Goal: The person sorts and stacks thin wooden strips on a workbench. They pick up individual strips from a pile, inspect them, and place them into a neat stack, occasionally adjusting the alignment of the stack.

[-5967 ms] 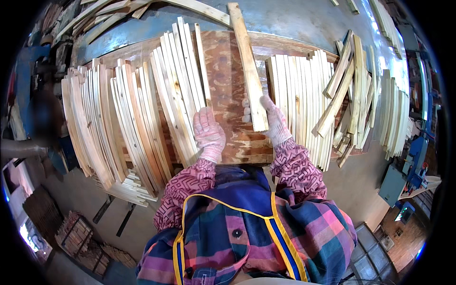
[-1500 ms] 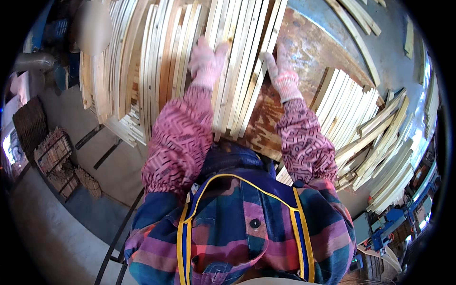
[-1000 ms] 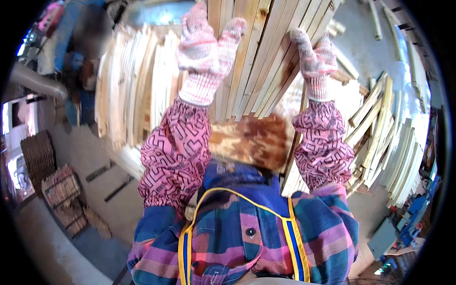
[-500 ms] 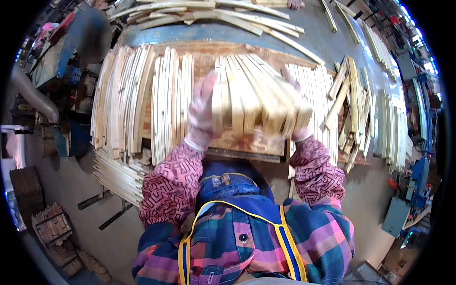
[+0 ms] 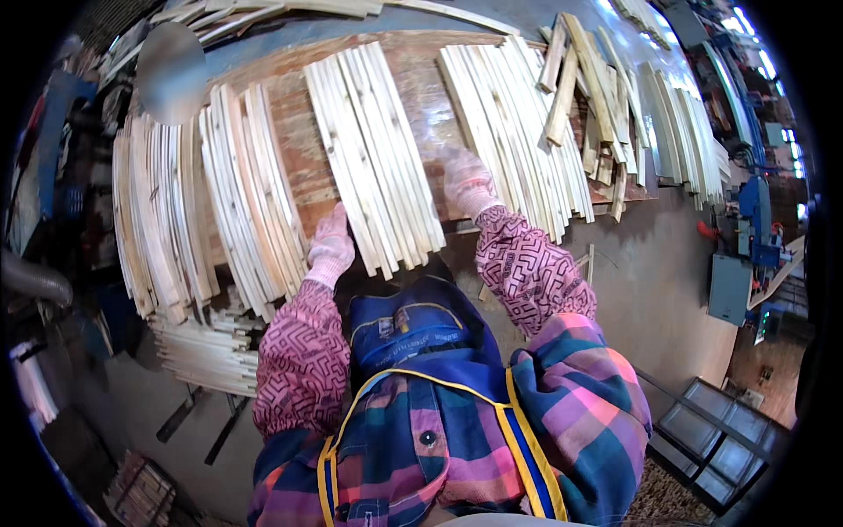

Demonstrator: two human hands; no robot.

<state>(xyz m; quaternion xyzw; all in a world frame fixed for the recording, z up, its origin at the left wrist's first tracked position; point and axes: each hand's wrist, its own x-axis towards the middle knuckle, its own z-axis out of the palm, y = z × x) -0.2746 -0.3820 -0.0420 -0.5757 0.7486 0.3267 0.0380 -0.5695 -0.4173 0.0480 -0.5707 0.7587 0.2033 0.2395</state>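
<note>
A bundle of pale wooden strips lies side by side, slightly slanted, in the middle of the wooden tabletop. My gloved left hand is at the near left edge of this bundle, fingers stretched out along its side and not wrapped round it. To the bundle's right, my gloved right hand is apart from it, over the gap before another group of strips. Its fingers reach forward, a little blurred, and nothing shows in them. Patterned pink sleeves cover both my forearms.
More strip groups lie left on the table, one nearer and one farther out. A jumbled pile of short pieces sits at the right. Below the table's left end is a stack of strips. Loose strips lie beyond the far edge.
The bundle, held up between both my hands before, now lies on the table. Both hands have let go; the right one has moved away to the side. My view has shifted to the right.
</note>
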